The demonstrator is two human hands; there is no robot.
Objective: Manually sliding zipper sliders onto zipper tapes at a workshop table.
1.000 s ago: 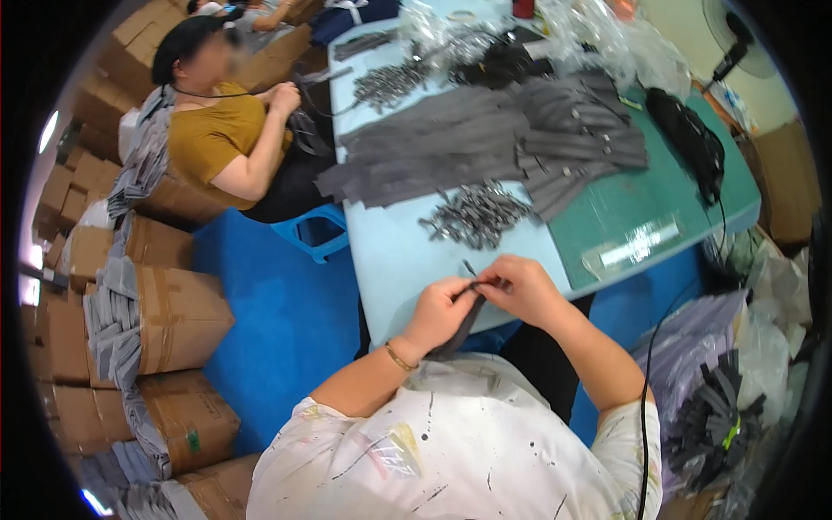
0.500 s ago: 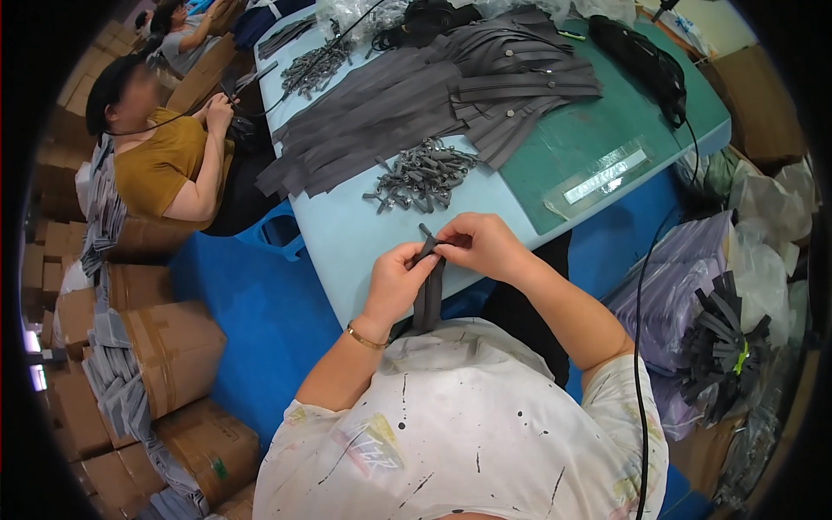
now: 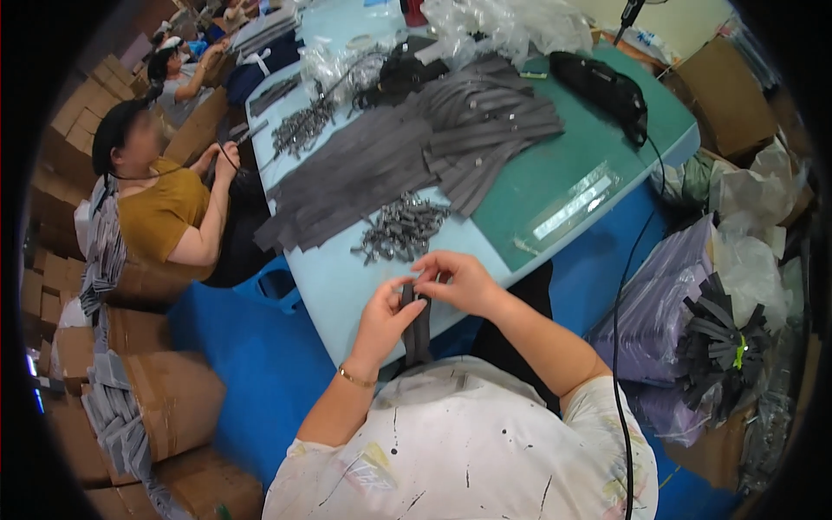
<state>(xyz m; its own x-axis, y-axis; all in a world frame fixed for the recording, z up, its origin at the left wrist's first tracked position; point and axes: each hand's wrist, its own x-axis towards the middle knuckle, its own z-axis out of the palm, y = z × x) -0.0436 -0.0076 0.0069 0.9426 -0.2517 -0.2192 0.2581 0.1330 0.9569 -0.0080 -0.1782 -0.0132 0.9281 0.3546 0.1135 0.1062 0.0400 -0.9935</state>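
Close to the table's near edge, my left hand (image 3: 381, 321) pinches a dark grey zipper strip (image 3: 417, 334) near its upper end. The strip hangs down toward my shirt. My right hand (image 3: 459, 282) meets the left at that end, thumb and forefinger pressed together; whatever small thing they grip is hidden by the fingers. Just beyond my hands lies a heap of small metal zipper sliders with dark pulls (image 3: 400, 230). Behind it, many dark grey zipper strips (image 3: 347, 165) are spread across the table.
A second slider heap (image 3: 303, 128) and clear plastic bags (image 3: 511, 30) lie farther back on the table (image 3: 329, 286). A black pouch (image 3: 602, 91) rests at right. Cartons (image 3: 169, 390) stand at left near a seated co-worker (image 3: 178, 204). A black cable (image 3: 617, 381) hangs at right.
The view has shifted, so the table and both hands sit lower in it. My hands stay together at the strip's end; the dark piece that stuck up above the fingers no longer shows.
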